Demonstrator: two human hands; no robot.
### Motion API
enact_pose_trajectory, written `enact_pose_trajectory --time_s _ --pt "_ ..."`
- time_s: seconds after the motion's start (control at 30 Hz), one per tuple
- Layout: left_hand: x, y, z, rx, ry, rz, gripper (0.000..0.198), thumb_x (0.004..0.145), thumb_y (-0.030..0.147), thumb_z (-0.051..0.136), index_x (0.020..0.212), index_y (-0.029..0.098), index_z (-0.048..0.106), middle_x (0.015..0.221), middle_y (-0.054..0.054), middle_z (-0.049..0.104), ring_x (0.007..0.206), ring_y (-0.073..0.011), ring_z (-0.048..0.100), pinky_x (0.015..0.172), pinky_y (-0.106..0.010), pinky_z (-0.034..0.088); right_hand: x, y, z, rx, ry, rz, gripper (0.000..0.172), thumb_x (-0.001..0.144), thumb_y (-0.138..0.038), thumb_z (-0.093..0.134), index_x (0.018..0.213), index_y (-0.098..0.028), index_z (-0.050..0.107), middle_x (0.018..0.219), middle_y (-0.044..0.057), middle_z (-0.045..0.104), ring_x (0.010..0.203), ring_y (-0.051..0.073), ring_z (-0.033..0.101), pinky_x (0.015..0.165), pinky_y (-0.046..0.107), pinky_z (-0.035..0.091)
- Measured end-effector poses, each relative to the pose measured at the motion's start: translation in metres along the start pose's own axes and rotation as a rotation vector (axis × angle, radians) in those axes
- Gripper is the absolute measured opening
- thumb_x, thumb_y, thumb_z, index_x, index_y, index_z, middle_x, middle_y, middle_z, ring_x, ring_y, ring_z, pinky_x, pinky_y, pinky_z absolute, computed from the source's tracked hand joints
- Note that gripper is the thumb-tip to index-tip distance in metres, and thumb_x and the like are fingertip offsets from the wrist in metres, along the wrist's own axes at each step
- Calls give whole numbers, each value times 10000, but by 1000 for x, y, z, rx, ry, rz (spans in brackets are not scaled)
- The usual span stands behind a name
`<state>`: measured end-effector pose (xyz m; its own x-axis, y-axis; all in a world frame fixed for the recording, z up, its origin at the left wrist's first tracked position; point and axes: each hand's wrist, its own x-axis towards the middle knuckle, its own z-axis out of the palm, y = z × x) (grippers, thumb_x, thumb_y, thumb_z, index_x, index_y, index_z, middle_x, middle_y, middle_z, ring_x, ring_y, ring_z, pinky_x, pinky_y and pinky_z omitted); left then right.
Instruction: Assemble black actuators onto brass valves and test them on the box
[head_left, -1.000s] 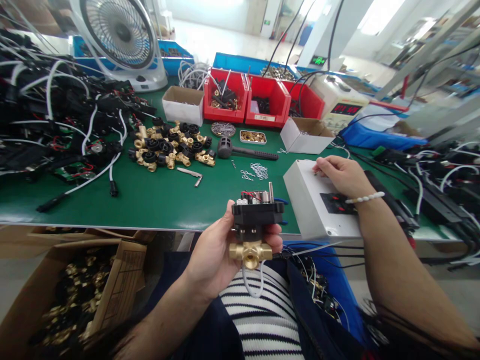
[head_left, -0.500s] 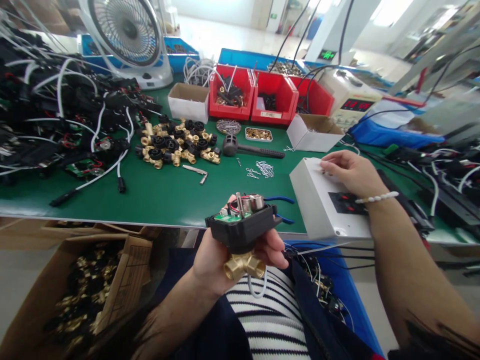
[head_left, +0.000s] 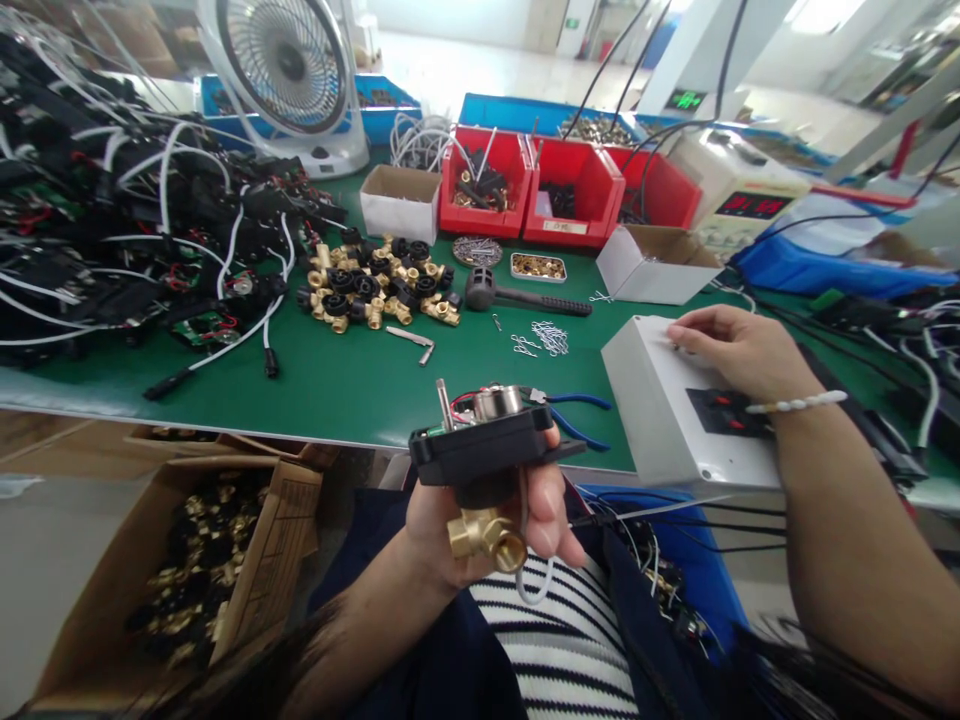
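Observation:
My left hand [head_left: 442, 535] is wrapped round a motorized valve [head_left: 484, 450], held up in front of the bench edge. Its black housing has no cover, so a silver motor, a metal pin and wires show on top; a brass valve body points down with a white cable beside it. On the right, my right hand [head_left: 739, 350] rests on a light grey control box [head_left: 652, 400]. Its thumb and index finger close on a small metal switch, mostly hidden by the fingers. Blue-handled pliers [head_left: 581, 400] lie behind the valve, partly covered by it.
Brass valve bodies [head_left: 379, 285] are piled on the green bench, near a black mallet [head_left: 525, 298] and metal clips [head_left: 551, 338]. Red bins [head_left: 574, 205], a fan [head_left: 292, 70] and a power supply [head_left: 742, 195] stand behind. Wired housings [head_left: 187, 200] heap up at left.
The valve has turned in my left hand, its brass ports now facing another way. My right hand stays at the switch. The view has shifted slightly left, and the power supply's red readout differs.

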<state>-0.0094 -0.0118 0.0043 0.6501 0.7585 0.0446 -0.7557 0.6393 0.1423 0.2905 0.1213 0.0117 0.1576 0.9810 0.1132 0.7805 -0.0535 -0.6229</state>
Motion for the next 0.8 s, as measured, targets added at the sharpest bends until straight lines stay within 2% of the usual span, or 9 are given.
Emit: enact_pose_trajectory --time_s 0.23,0.47,0.8 --pt "1 -1 -3 -38 -32 -12 378 938 467 546 926 129 715 621 -44 685 513 -124 674 581 -229 601 2 0 -1 -25 10 -6 170 704 -349 679 766 -191 666 716 51 658 657 184 552 676 349 424" --pt "2 2 -2 -98 -82 -24 334 965 372 522 915 100 711 618 -50 706 508 -127 689 576 -223 603 3 0 1 -51 17 -10 278 635 -464 663 743 -208 651 695 37 642 645 205 564 668 375 434" --pt "3 1 -3 -84 -69 -70 343 946 401 531 868 132 730 569 -46 693 451 -139 668 552 -258 606 2 5 -1 -53 -23 -65 232 689 -542 627 730 -313 621 757 43 649 766 314 630 699 468 481"
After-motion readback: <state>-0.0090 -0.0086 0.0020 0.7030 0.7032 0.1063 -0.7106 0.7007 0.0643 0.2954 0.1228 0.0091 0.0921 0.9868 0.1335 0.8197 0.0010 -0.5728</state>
